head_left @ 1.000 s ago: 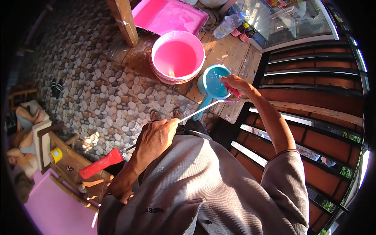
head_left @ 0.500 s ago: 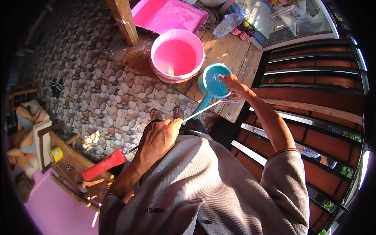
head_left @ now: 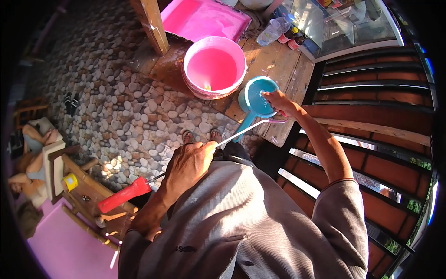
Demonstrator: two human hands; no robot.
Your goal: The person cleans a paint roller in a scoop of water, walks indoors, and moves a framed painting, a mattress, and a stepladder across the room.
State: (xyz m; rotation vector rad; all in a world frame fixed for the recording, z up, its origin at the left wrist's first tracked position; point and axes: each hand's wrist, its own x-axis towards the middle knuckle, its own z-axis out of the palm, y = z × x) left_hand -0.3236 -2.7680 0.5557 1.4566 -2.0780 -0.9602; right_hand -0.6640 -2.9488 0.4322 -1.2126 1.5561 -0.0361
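My left hand (head_left: 191, 162) is wrapped round the thin metal rod (head_left: 241, 132) of a roller tool, whose red handle (head_left: 124, 194) sticks out at the lower left. At the rod's other end, my right hand (head_left: 281, 102) is closed, with a small red piece partly showing under its fingers; what exactly it grips is mostly hidden. It is over the right rim of a blue dipper (head_left: 258, 95) that holds liquid. Left of the dipper stands a bucket (head_left: 214, 69) of pink paint.
Behind the bucket is a pink paint tray (head_left: 204, 19). Bottles (head_left: 275, 30) stand by a glass case (head_left: 355, 30). A wooden post (head_left: 152, 28) rises beside the tray. A slatted railing (head_left: 371, 111) is at right. At far left a person (head_left: 35, 174) sits near a yellow cup (head_left: 70, 182).
The view has shifted slightly, so objects appear a little further right. My right hand has moved slightly at the dipper's rim. My left hand keeps its hold on the rod.
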